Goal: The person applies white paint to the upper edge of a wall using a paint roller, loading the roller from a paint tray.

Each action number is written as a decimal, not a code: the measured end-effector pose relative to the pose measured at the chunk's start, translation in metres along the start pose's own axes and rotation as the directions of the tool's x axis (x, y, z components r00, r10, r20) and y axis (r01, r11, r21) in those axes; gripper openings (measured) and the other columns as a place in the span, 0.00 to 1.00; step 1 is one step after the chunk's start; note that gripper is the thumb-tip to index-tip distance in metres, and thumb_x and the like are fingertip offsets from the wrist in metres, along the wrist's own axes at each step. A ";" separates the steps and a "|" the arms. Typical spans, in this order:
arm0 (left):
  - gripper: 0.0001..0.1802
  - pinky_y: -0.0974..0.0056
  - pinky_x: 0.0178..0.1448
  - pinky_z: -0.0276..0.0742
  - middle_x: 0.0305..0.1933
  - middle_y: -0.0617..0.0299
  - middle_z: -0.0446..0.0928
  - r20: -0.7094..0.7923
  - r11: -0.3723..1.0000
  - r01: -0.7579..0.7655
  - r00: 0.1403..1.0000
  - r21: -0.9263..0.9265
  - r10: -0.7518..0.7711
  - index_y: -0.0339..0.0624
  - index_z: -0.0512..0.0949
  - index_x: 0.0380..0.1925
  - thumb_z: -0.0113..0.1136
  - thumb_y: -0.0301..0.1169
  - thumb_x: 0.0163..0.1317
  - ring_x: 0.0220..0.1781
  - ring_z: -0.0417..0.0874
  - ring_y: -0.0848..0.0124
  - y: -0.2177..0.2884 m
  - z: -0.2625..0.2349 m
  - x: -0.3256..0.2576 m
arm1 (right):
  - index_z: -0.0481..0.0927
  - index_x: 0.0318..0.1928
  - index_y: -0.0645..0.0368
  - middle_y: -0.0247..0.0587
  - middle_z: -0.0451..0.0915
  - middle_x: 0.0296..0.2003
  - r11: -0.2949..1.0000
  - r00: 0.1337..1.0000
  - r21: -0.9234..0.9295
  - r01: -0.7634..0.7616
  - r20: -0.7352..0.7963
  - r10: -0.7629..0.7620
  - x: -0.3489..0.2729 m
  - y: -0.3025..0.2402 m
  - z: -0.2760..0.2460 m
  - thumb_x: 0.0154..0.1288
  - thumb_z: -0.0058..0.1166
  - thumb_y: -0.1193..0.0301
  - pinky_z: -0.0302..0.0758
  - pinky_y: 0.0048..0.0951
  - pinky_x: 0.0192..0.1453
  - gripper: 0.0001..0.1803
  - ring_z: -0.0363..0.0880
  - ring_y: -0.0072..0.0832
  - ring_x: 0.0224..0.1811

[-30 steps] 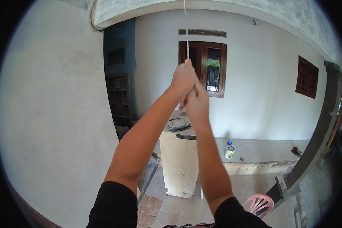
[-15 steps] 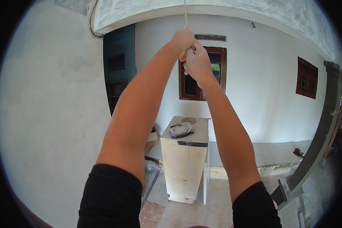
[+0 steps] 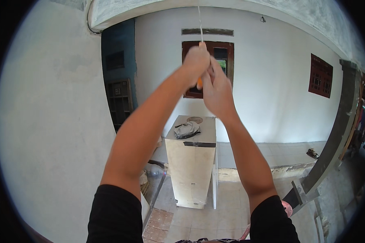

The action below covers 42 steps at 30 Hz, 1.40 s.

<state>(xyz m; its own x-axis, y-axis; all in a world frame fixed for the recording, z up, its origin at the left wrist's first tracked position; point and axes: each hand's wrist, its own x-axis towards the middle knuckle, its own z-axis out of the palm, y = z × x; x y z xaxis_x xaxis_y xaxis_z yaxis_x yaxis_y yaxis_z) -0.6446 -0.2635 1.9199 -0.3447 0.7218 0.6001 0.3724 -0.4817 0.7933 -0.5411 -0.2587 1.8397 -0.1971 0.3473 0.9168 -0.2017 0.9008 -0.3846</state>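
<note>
Both my arms reach up in front of me. My left hand (image 3: 196, 64) is closed round the orange handle (image 3: 200, 83) of a tool whose long thin pale rod (image 3: 200, 24) points up toward the beam overhead. Orange shows above and below that fist. My right hand (image 3: 218, 92) is against the left one, slightly lower and to the right, with its fingers curled in at the handle. Its grip is partly hidden, and motion blurs both hands. I cannot make out the kind of tool. The concrete beam (image 3: 247, 9) crosses the top of the view.
A tall pale cabinet (image 3: 190, 172) stands ahead, with a crumpled grey bag (image 3: 187, 130) on top. A rough plastered wall (image 3: 52, 121) fills the left. At the right a dark post (image 3: 336, 129) slants past a raised tiled ledge (image 3: 271, 156). A clear plastic bottle (image 3: 154, 172) lies left of the cabinet.
My hands and the orange-handled tool have come down, and more of the rod shows above them. The view has shifted slightly, so the cabinet and window sit further left and higher.
</note>
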 end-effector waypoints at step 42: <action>0.22 0.55 0.40 0.84 0.37 0.47 0.82 0.180 0.987 -0.115 0.979 0.108 0.094 0.32 0.79 0.41 0.40 0.38 0.80 0.36 0.86 0.58 0.069 0.043 0.035 | 0.73 0.65 0.65 0.54 0.87 0.36 0.949 0.959 -0.293 0.111 -0.220 -0.180 0.058 -0.006 -0.038 0.80 0.47 0.66 0.80 0.38 0.42 0.21 0.85 0.40 0.33</action>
<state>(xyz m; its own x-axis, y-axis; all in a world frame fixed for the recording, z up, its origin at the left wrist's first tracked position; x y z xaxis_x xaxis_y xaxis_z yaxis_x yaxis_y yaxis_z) -0.5944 -0.2501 1.9914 -0.1478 0.7510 0.6436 0.5006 -0.5044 0.7035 -0.5149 -0.2340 1.8988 0.0584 0.2278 0.9720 0.0681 0.9704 -0.2315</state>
